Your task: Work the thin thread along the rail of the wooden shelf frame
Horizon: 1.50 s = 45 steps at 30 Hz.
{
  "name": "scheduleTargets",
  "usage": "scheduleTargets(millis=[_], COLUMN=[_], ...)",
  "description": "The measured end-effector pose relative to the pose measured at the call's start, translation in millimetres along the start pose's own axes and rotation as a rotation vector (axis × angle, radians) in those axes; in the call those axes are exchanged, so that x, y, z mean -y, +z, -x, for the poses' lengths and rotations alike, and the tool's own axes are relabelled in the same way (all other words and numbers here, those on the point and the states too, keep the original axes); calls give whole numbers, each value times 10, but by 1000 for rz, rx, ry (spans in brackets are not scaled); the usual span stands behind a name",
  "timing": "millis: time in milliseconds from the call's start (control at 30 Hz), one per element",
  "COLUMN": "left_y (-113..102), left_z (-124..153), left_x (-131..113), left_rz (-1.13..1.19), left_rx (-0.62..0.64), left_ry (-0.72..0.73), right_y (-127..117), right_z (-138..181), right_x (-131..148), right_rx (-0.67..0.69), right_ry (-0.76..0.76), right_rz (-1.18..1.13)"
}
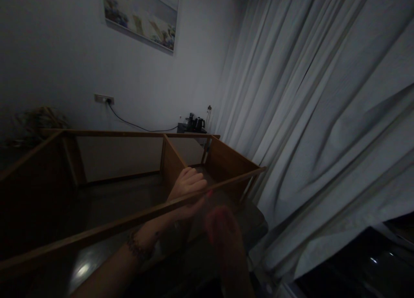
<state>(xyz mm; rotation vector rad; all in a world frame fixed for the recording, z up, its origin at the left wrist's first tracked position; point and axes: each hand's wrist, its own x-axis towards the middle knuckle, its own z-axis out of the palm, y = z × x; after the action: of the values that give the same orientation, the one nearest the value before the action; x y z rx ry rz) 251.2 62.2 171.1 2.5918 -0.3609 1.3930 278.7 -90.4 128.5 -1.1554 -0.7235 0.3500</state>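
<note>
A wooden cabinet frame [129, 134] lies open-side up on the dark floor, split by an upright divider [173, 160]. Its near edge is a long thin rail [106, 229] that runs from lower left to the right corner. My left hand [187, 188] reaches over this rail, with the fingers curled on top of it and the thumb beneath; a bracelet sits at the wrist. My right hand [223, 229] is just below and to the right of the rail, close to the camera. It is smeared by motion, so its fingers cannot be made out.
Pale curtains [323, 117] hang down the whole right side, close to the frame's right end. At the back wall are a socket with a black cable [105, 99], a kettle set [194, 123] and a picture [142, 13]. A dried plant [35, 121] stands at far left.
</note>
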Motion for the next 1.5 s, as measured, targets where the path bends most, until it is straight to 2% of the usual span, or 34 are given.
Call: scheduleTargets(millis=[167,267,367,467,667,800,900,967,1033,1100,1200,1333,1500], left_y=[-8,2,8,-7,-34,-12,2,4,0,-6,-10,-7,-24], left_z=[5,8,7,-6,-16,4,13,11,5,-1,-2,3,-7], left_x=[-9,-13,-17,-30,-48,-36,-25,-19,-16,-15,-17,-24,-32], left_rz=[-13,-7,15,27,13,7,3,-5,-10,-10,-3,18,16], left_rx=[14,14,-13,-15,-28,-29,-28,-22,-15,-3,3,-25,-9], left_ry=[-11,-17,-18,-12,-16,-21,-22,-14,-6,-8,-10,-15,-8], right_y=[76,105,96,56,-34,-50,-75,-110,-147,-168,-157,-94,-24], right_z=[-35,-14,34,74,65,49,50,47,41,37,29,0,-14], right_x=[125,218,251,240,206,157,152,177,214,247,260,204,123], right_rx=[-31,-9,-94,-154,-72,-103,-170,-160,-133,-114,-114,-188,-64], right_ry=[-63,-140,-351,-495,-293,-287,-464,-650,-755,-722,-507,-224,-27], right_rz=[22,227,507,637,501,472,630,779,876,873,723,540,350])
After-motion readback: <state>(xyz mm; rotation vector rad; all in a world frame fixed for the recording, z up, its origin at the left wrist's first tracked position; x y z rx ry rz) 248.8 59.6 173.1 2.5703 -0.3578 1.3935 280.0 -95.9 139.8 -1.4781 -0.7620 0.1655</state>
